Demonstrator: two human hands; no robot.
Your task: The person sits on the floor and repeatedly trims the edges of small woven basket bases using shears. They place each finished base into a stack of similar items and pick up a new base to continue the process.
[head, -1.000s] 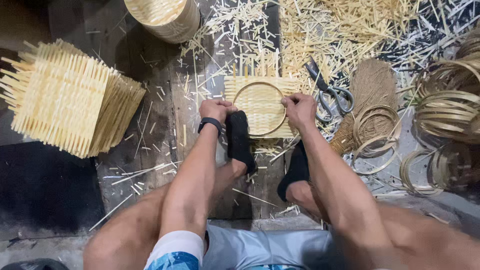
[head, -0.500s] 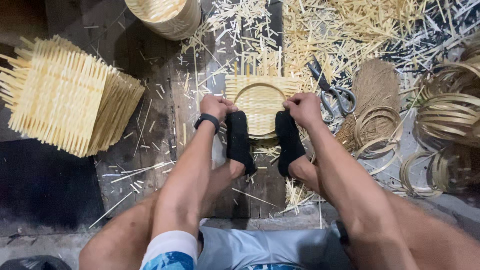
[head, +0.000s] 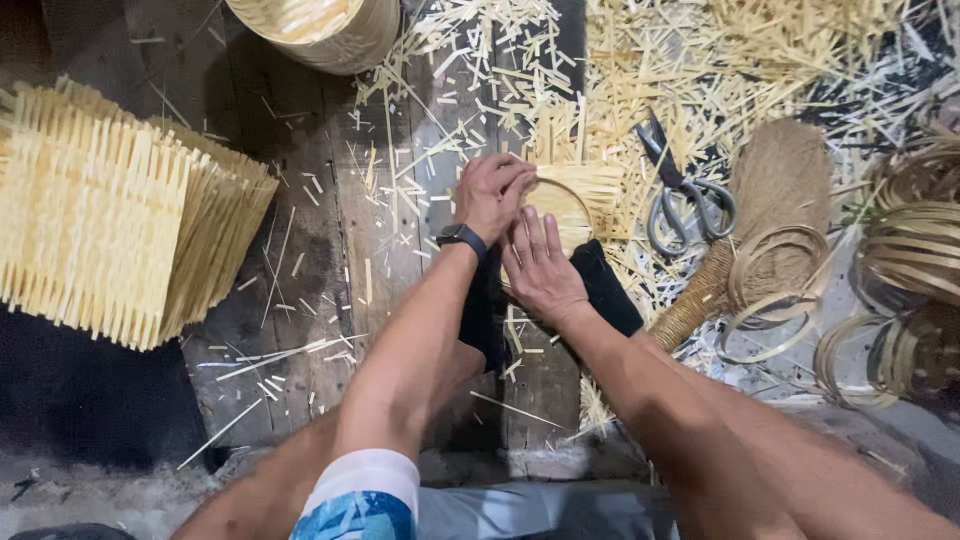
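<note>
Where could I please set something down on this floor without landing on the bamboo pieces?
The barest patch is the dark plank floor between the stack of woven panels and the left hand, with only stray slivers. Beyond the scissors offcuts lie thick; the brush and bamboo hoops crowd the right.

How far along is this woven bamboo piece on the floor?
Done: a tall stack of finished woven squares lies to the left. In hand: the left hand grips the edge of a woven square with a ring on it, the right hand pressed flat beside it, both feet pinning it. Left: loose bamboo rings wait at the right; scissors lie untouched.
</note>
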